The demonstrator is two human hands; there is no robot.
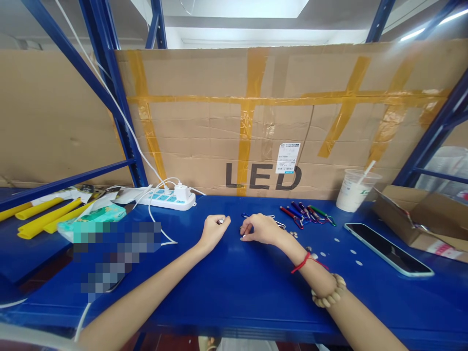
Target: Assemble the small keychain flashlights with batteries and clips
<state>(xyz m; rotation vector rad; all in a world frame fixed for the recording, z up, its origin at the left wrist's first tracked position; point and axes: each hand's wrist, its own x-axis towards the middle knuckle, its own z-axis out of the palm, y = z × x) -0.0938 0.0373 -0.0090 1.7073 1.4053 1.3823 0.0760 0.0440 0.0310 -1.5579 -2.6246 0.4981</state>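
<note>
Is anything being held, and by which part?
The left hand encloses a silvery-ended object, the gripped part hidden; whether the right hand holds anything cannot be told.

I see a blue work surface (226, 292) backed by an upright cardboard panel (193, 136). Amber tape (245, 126) crosses the panel vertically and horizontally; black lettering (259, 176) reads "LED". A white label (287, 157) sits above the lettering. Blue metal posts (126, 141) frame both sides. Above the panel, I observe a pale ceiling (219, 22) and, upper right, lit linear lamps (413, 34). Reddish floor (171, 342) shows below the front edge.
</note>
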